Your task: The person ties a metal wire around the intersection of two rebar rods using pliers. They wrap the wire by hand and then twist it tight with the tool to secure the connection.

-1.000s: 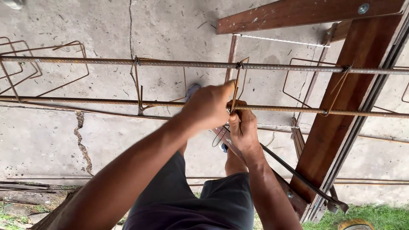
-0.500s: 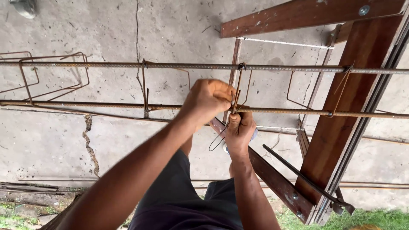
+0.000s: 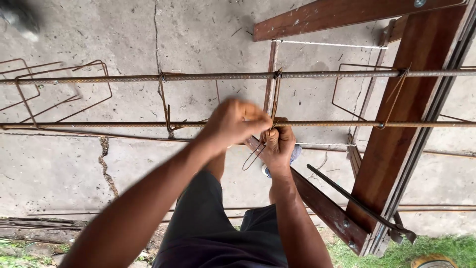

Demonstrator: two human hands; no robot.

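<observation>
Two long rusty ribbed steel bars run side to side, an upper bar (image 3: 213,76) and a nearer bar (image 3: 347,124). A thin rusty stirrup (image 3: 275,94) hangs across both. My left hand (image 3: 233,121) is closed at the spot where that stirrup meets the nearer bar. Just below it, my right hand (image 3: 278,145) grips a thin tie wire (image 3: 252,160) whose loose loop hangs down to the left. Both hands touch at the joint, which they hide.
More stirrups (image 3: 64,89) hang on the bars at left and right (image 3: 347,89). A brown wooden trestle (image 3: 391,129) carries the bars on the right, with a dark metal rod (image 3: 357,201) leaning on it. Cracked concrete floor (image 3: 104,164) lies below, grass at the bottom corners.
My left hand has shifted slightly left and down at the joint and is now motion-blurred. My right hand stays on the wire. The view has drifted a little.
</observation>
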